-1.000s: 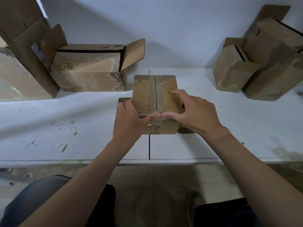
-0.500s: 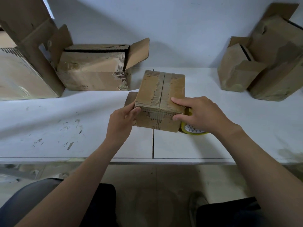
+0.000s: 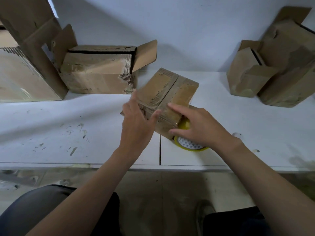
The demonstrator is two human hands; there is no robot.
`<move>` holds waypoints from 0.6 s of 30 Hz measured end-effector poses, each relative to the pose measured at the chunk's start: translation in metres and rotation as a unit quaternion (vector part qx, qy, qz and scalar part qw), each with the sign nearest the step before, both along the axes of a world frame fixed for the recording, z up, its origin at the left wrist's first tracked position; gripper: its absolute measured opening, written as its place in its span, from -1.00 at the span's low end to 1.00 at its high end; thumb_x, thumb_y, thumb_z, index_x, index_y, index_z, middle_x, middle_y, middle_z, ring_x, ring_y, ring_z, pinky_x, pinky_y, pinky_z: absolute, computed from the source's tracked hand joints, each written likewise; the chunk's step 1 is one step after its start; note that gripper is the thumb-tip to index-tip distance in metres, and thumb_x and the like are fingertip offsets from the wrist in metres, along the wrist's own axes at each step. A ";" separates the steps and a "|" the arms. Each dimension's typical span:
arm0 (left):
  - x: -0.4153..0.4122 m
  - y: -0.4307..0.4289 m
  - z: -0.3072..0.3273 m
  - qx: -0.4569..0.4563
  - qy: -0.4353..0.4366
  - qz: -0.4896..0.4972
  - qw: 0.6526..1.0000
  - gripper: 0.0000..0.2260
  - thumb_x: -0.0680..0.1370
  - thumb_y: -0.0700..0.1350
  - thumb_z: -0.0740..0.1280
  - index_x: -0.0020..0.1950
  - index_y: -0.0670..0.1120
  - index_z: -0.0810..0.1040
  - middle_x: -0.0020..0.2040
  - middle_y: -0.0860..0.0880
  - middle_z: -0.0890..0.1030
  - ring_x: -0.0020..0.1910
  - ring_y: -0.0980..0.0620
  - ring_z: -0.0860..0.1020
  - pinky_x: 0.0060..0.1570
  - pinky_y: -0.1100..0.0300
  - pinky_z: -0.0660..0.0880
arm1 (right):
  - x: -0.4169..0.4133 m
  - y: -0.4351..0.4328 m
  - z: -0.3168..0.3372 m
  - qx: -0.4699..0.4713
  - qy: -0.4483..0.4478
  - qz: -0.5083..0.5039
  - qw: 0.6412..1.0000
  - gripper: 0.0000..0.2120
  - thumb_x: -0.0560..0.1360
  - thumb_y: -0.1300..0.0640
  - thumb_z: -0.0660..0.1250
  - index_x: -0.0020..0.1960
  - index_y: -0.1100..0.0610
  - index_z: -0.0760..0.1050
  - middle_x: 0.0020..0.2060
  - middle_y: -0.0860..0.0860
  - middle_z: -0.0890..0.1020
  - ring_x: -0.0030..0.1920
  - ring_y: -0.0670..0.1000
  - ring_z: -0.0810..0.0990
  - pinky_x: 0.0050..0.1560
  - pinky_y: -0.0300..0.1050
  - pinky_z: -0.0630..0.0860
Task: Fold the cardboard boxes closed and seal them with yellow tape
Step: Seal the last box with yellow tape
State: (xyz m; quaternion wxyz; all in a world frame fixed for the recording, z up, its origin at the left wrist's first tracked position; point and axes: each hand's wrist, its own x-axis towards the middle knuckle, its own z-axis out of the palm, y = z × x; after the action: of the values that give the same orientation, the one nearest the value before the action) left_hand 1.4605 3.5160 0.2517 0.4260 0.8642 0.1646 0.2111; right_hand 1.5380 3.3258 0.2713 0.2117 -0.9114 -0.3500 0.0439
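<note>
Your left hand (image 3: 136, 123) and right hand (image 3: 201, 128), fingers spread, press the small box (image 3: 170, 89), skewed at mid-tabletop (image 3: 51, 126). The tape roll (image 3: 189, 148) lies under your right palm. Risk: flaps likely spring open if pressure lifts before taping.

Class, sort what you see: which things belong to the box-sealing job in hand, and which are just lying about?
In use: small box, left hand, right hand, yellow tape roll.
Lying about: open box behind, large box far left, boxes on right.
</note>
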 end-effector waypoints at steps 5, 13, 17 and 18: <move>0.004 -0.004 -0.003 0.057 0.040 -0.047 0.996 -0.20 0.31 0.47 0.28 0.49 0.16 0.39 0.62 -0.04 -0.24 0.62 -0.19 -0.01 0.50 -0.08 0.22 | -0.004 -0.014 0.000 0.078 0.151 0.054 0.984 -0.15 0.42 -0.14 0.53 0.54 -0.36 0.11 0.42 -0.22 0.41 0.28 -0.20 0.46 0.03 -0.42 0.50; 0.011 -0.005 -0.004 0.036 0.063 -0.022 0.997 -0.08 0.25 0.53 0.26 0.52 0.10 0.35 0.61 -0.11 -0.35 0.63 -0.22 -0.05 0.56 -0.12 0.17 | -0.015 -0.041 0.004 0.158 0.129 -0.027 0.979 -0.41 0.33 -0.12 0.62 0.21 -0.27 0.37 0.08 -0.32 0.53 0.05 -0.19 0.57 -0.13 -0.36 0.53; 0.016 -0.007 -0.003 0.053 0.085 -0.006 0.995 -0.17 0.35 0.46 0.36 0.51 0.10 0.32 0.61 -0.12 -0.34 0.62 -0.26 -0.02 0.53 -0.13 0.22 | -0.019 -0.036 0.002 0.127 0.037 -0.047 0.990 -0.45 0.32 -0.19 0.59 0.20 -0.24 0.40 0.09 -0.31 0.51 -0.04 -0.23 0.50 -0.17 -0.41 0.37; 0.017 -0.007 -0.003 0.056 0.091 -0.005 0.994 -0.18 0.36 0.44 0.37 0.51 0.09 0.31 0.61 -0.12 -0.33 0.62 -0.26 -0.02 0.52 -0.12 0.24 | -0.019 -0.034 0.000 0.111 0.021 -0.050 0.992 -0.45 0.32 -0.20 0.59 0.21 -0.21 0.42 0.08 -0.28 0.53 -0.06 -0.20 0.48 -0.18 -0.40 0.34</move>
State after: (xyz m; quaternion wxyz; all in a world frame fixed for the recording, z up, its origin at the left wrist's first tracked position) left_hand 1.4772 3.5092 0.2490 0.3616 0.9031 0.1857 0.1385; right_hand 1.5189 3.2918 0.2714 0.3205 -0.8977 -0.3020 0.0133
